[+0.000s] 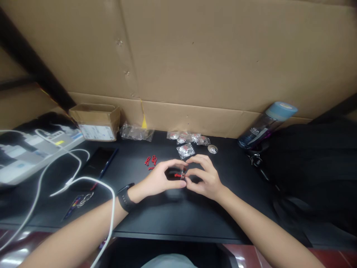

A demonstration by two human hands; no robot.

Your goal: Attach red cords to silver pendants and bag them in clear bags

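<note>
My left hand (163, 176) grips a thin round metal disc (182, 173) by its edge, between thumb and forefinger. The disc is turned almost edge-on to me. A red cord (177, 175) appears to run through its middle, and my right hand (205, 178) closes its fingertips on the cord at the disc's right face. Beyond my left hand lie several small red cord loops (150, 160), one partly hidden by that hand. Past my fingers are a clear packet (185, 150) and a loose silver disc (212, 149).
More clear packets (188, 137) line the cardboard wall. Empty plastic wrappers (136, 132) lie beside a cardboard box (95, 123). A power strip (41, 152), white cable (113, 208), phone (97, 163) and keyring (83, 201) are left; a bottle (264, 124) and black bag (315, 175) are right.
</note>
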